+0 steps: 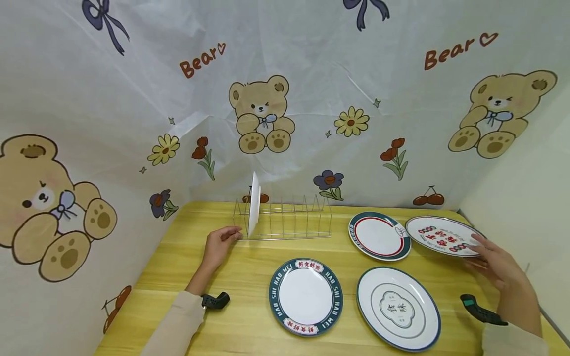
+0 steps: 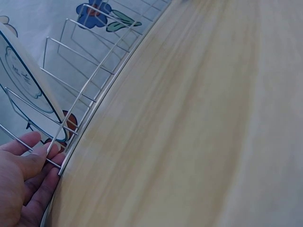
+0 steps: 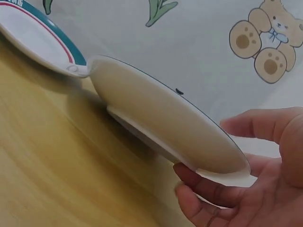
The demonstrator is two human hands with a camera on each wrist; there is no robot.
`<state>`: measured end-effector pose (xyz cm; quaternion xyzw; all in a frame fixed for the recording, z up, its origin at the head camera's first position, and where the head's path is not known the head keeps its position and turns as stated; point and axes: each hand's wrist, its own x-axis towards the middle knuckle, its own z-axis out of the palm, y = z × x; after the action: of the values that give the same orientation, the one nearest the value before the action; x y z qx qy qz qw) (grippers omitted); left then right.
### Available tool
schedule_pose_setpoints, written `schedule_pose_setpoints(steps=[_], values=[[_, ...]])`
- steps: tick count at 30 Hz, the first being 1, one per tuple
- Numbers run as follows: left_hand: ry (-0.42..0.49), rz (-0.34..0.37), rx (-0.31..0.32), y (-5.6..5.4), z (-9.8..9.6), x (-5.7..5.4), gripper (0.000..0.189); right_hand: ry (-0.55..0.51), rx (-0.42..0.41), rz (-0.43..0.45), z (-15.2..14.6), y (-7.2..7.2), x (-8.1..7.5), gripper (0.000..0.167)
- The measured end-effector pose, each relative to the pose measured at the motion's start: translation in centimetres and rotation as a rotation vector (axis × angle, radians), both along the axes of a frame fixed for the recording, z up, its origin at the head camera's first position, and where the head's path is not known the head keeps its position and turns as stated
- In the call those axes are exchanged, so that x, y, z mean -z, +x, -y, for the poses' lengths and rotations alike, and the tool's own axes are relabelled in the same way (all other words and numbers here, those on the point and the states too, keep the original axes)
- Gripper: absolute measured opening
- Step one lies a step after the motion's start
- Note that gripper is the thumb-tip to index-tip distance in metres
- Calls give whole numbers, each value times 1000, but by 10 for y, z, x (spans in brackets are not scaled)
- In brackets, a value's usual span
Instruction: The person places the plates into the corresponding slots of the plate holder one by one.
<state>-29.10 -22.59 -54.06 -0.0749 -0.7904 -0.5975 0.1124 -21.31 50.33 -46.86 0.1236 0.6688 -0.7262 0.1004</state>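
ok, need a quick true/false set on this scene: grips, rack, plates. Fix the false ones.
1. The left grip pinches the wire rack. True.
2. The right grip holds the red-lettered plate. True.
3. That plate is lying flat. False: it is tilted, its underside showing in the right wrist view.
4. The rack holds two plates. False: only one, the upright plate.
5. The HAO SHI HAO WEI plate is racked. False: it lies on the table.
6. In the head view, the red-ringed plate sits between rack and red-lettered plate. True.
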Motion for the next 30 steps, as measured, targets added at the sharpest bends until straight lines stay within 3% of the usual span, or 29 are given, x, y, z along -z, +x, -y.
schedule_pose_setpoints(steps=[4, 10, 15, 19, 30], values=[[14, -23, 10, 0, 1, 1, 21, 11, 35, -57, 5, 0, -6, 81], [27, -49, 11, 0, 3, 5, 17, 19, 72, -166, 17, -1, -12, 95], [19, -50, 3, 0, 3, 7, 18, 57, 165, -259, 29, -1, -20, 97], [27, -43, 1, -1, 2, 6, 18, 93, 241, -273, 37, 1, -27, 95], [19, -49, -2, 2, 2, 4, 18, 115, 283, -338, 51, 8, -54, 84]])
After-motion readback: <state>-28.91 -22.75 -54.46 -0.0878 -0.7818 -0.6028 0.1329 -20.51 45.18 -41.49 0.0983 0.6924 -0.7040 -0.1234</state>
